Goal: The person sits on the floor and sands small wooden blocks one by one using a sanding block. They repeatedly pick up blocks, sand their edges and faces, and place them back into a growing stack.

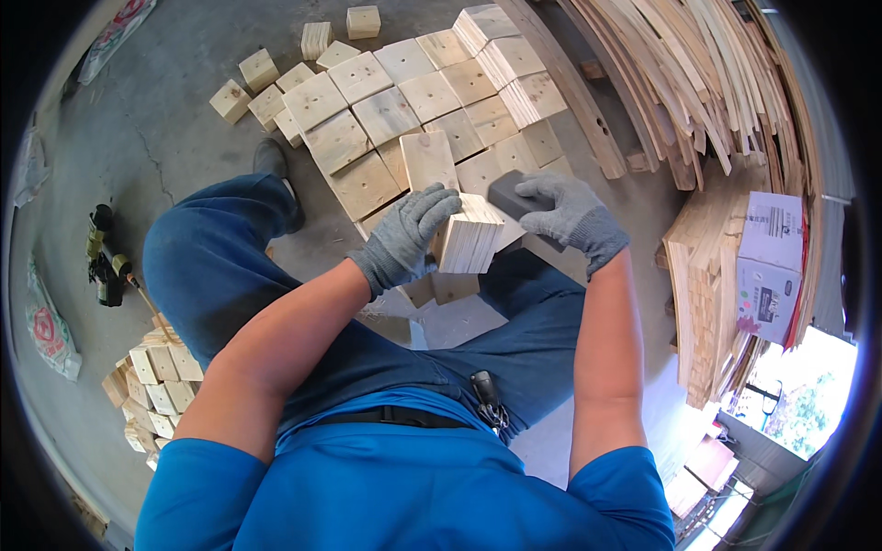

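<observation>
The wood block (470,241) sits tilted, end grain facing the camera. The left hand (411,236) grips its left side. The right hand (570,213), just right of the block, is closed over a dark sanding block (511,197).

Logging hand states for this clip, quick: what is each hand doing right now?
Left hand: closed on a pale wooden block.
Right hand: closed on a dark grey sanding block, pressed against that wooden block.

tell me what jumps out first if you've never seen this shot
Two grey-gloved hands at the centre: the left hand grips a pale wooden block while the right hand presses a dark sanding block against it. Beyond them, square wooden blocks lie in rows on the concrete floor.
</observation>
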A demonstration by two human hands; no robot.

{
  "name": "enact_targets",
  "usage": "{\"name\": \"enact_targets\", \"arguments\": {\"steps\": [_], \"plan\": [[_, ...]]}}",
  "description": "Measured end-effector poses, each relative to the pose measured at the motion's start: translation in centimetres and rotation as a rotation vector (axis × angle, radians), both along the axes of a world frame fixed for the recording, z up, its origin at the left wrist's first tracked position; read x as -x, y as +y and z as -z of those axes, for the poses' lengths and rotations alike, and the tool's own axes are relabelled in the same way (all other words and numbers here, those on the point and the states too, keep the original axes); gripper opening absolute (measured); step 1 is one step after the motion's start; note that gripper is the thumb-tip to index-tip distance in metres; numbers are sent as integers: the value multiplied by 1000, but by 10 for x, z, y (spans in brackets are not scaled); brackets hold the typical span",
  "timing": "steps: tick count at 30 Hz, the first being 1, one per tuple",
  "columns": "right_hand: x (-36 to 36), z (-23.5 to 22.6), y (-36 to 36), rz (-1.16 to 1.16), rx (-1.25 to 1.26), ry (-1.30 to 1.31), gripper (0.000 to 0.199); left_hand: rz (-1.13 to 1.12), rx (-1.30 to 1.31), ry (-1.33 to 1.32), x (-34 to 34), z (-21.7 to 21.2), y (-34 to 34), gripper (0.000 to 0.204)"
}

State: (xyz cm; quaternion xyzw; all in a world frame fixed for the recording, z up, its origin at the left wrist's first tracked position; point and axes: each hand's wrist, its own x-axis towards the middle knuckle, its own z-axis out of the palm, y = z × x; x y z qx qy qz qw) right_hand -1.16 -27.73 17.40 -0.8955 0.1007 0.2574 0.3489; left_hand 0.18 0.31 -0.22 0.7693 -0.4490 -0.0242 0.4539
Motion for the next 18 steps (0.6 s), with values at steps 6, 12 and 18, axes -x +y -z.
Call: {"name": "enact_targets", "arguments": {"steps": [6,12,18], "plan": [[6,-4,-3,-9,-164,-66,54,-11,4,16,-1,0,1,107],[7,-5,3,123,36,-28,54,-26,13,22,0,-1,1,106],[43,19,-32,145,29,-395,54,-50,5,57,-3,0,-3,104]]}}
